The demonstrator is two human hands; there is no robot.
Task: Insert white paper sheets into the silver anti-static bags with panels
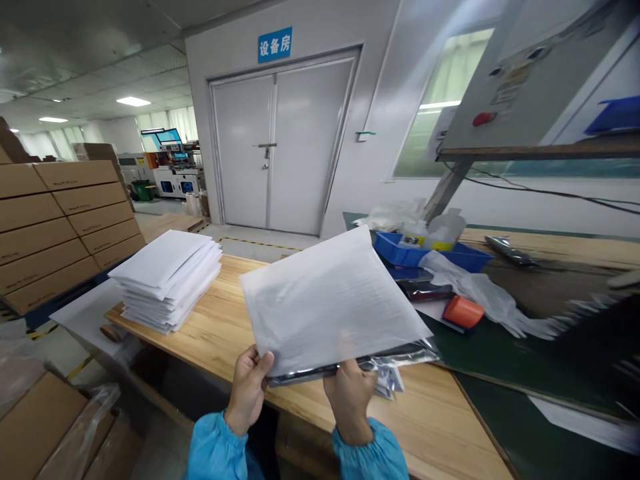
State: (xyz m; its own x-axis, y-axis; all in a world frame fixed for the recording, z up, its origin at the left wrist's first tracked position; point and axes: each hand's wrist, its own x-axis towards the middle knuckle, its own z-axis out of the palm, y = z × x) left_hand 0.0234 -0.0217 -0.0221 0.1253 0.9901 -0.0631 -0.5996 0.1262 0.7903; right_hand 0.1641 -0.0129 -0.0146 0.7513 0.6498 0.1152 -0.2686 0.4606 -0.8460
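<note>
A white, slightly see-through bag [325,300] is held up, tilted, over the wooden table. My left hand [249,387] pinches its near left corner, thumb on top. Along its near edge shows a dark flat item in clear plastic [400,355], mostly covered by the white bag. My right hand [353,393] is closed at that near edge, on the plastic-wrapped item; its fingertips are blurred and partly hidden. I cannot tell whether the item lies inside the bag or beneath it. Below, beside my right hand, another clear plastic packet [387,381] rests on the table.
A stack of white bags [167,280] stands on the left of the wooden table [233,287]. To the right are a blue tray [465,259] with bottles, an orange-red object [464,312] and a white glove [480,287]. Cardboard boxes [65,220] stand at left.
</note>
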